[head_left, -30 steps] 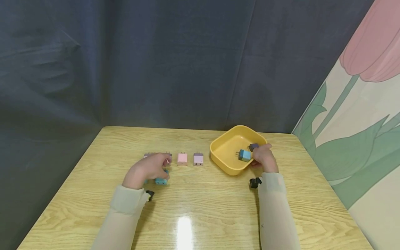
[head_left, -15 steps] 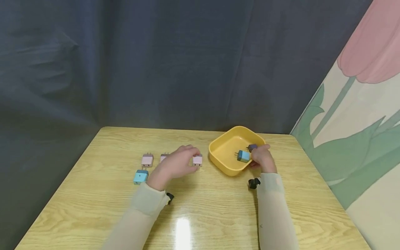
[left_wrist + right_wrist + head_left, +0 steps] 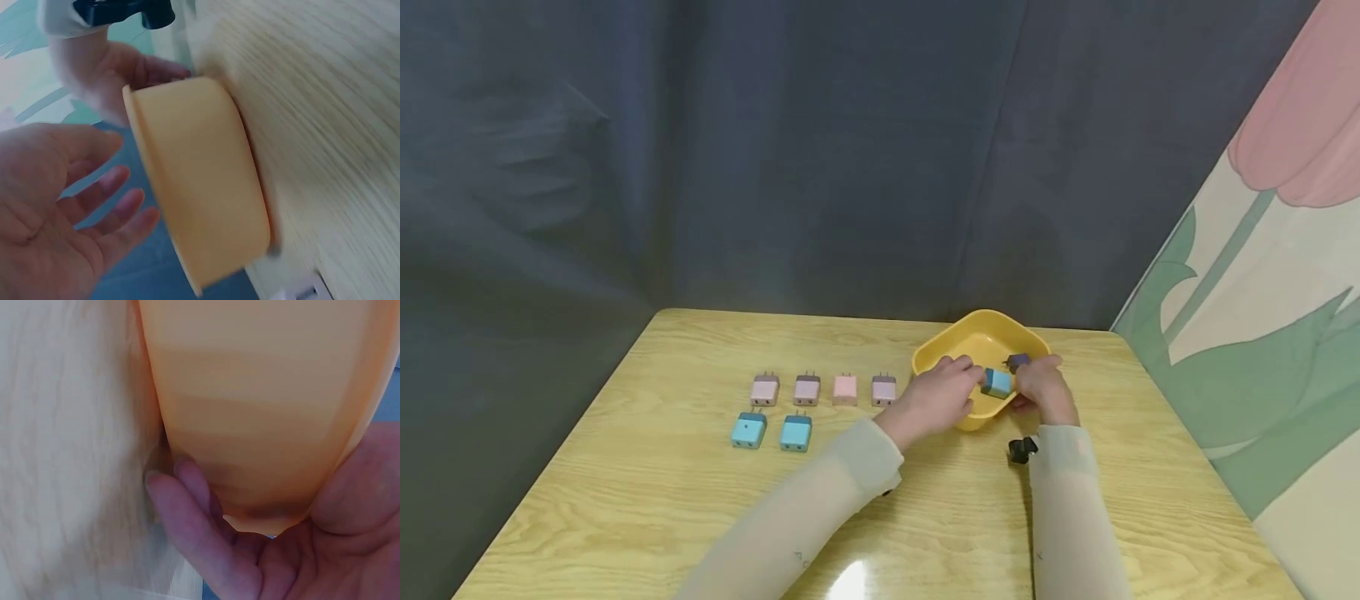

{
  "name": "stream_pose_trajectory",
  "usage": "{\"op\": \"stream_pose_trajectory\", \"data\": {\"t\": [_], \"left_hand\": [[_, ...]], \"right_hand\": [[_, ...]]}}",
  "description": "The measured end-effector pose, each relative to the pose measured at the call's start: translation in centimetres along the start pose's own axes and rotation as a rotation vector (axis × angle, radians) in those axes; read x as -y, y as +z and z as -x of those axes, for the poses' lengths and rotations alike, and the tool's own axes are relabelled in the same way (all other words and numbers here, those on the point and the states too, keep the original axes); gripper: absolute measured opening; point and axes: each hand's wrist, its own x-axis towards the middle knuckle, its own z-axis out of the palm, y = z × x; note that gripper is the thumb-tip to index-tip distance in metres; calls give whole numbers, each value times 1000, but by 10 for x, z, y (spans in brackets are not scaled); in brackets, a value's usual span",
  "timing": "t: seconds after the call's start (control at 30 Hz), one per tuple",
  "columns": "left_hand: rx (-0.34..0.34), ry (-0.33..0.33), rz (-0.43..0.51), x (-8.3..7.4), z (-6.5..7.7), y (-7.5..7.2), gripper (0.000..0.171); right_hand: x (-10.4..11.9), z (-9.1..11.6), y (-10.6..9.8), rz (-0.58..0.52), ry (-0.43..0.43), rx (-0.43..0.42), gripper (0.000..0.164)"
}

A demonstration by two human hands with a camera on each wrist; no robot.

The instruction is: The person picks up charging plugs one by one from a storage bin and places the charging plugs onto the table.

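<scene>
Over the near-left rim of the yellow bin (image 3: pixel 987 323) reaches my left hand (image 3: pixel 934 398), its fingers just left of a blue charger plug (image 3: pixel 997 383) inside. In the left wrist view this hand (image 3: pixel 69 200) has parted fingers, and nothing shows between them. My right hand (image 3: pixel 1047 390) grips the bin's right side. From the right wrist, its fingers (image 3: pixel 200 531) curl under the bin's wall (image 3: pixel 250 412) with the thumb side at the rim. A dark purple plug (image 3: pixel 1017 362) lies in the bin beside the right hand, partly hidden.
Left of the bin, a back row holds lilac plugs (image 3: pixel 765 389) and a pink plug (image 3: pixel 845 390). In front of its left end lie two blue plugs (image 3: pixel 796 432). A dark curtain (image 3: pixel 835 167) hangs behind the wooden table (image 3: pixel 647 467).
My left hand has moved right, from above the plug rows to over the bin, uncovering the plugs on the table. The right hand keeps its grip on the bin.
</scene>
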Motion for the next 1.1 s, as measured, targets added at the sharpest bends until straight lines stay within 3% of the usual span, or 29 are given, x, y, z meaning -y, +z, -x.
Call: {"op": "stream_pose_trajectory", "data": {"t": [0.17, 0.33, 0.47, 0.6, 0.73, 1.1], "left_hand": [[-3, -48, 14, -10, -28, 11, 28], [22, -141, 72, -15, -53, 18, 28], [51, -144, 114, -18, -66, 29, 31], [62, -88, 155, -20, -73, 38, 21], [60, -85, 144, -21, -76, 43, 16], [45, -118, -12, -23, -80, 49, 19]], "right_hand": [[0, -1, -1, -13, 1, 4, 68], [2, -2, -2, -6, 15, -3, 67], [0, -1, -3, -9, 16, 18, 70], [0, 0, -3, -2, -3, 22, 72], [1, 1, -2, 0, -12, 9, 74], [1, 3, -4, 7, 16, 20, 77]]}}
